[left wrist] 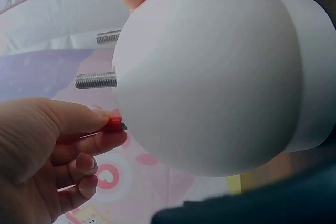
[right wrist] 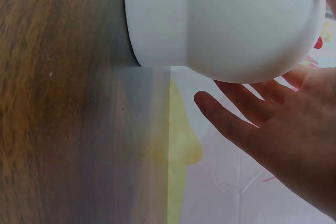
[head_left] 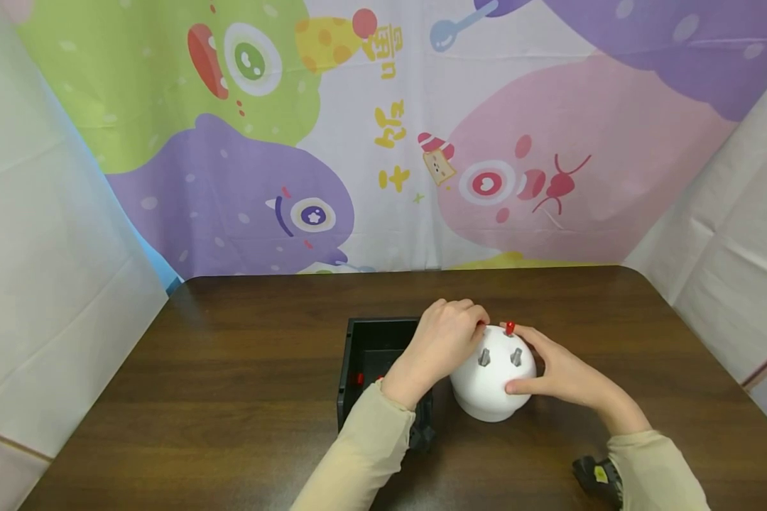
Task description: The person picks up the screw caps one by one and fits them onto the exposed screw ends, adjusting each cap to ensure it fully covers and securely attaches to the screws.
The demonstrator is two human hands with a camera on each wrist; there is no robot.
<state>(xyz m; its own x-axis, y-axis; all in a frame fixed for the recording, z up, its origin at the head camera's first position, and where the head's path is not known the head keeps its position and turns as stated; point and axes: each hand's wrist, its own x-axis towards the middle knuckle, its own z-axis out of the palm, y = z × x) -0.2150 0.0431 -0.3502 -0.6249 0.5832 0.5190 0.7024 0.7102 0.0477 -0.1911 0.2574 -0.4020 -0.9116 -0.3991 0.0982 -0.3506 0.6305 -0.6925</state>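
A round white ball on a short base (head_left: 491, 380) stands on the table, with two bare threaded metal studs (left wrist: 96, 80) sticking out of it. A red cap (head_left: 510, 328) sits near its top. My left hand (head_left: 444, 341) is at the ball's upper left side. Between thumb and forefinger it pinches another small red cap (left wrist: 114, 124), whose grey tip is at the ball's surface. My right hand (head_left: 562, 376) holds the ball from the right, thumb on the near side and fingers round the far side. In the right wrist view, one finger (right wrist: 226, 116) stands off the ball.
To the left of the ball is a black open box (head_left: 383, 333), partly hidden by my left arm, with small red pieces (head_left: 360, 379) inside. Black wrist devices (head_left: 596, 474) sit at both wrists. A printed cloth (head_left: 383, 213) hangs behind the brown table (head_left: 249, 376).
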